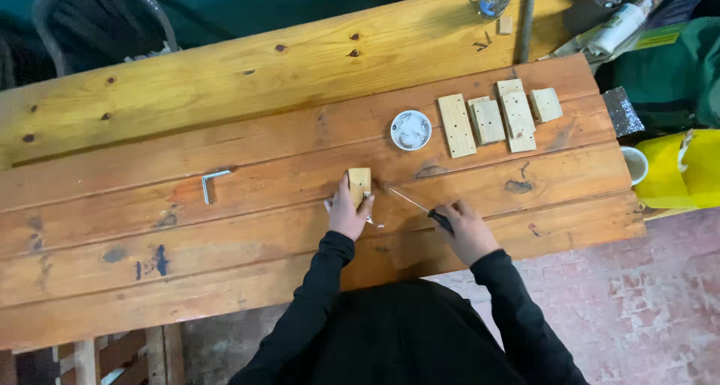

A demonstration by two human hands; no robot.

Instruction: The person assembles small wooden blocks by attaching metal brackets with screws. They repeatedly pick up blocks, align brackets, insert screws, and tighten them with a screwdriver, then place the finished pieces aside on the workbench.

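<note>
My left hand point(346, 214) grips a small pale wooden block point(359, 182) standing on the wooden table point(225, 205). My right hand point(469, 231) holds a screwdriver point(420, 205) by its dark handle. Its thin metal shaft points up and to the left, with the tip close to the block's right side. A few small pale bits, perhaps screws, lie just below the block by my left fingers.
Several flat wooden pieces point(499, 118) lie in a row at the far right, beside a round white dish point(411, 130) of small metal parts. A metal hex key point(210, 182) lies to the left. A white cup point(634, 165) and a yellow object point(686, 167) sit past the right edge.
</note>
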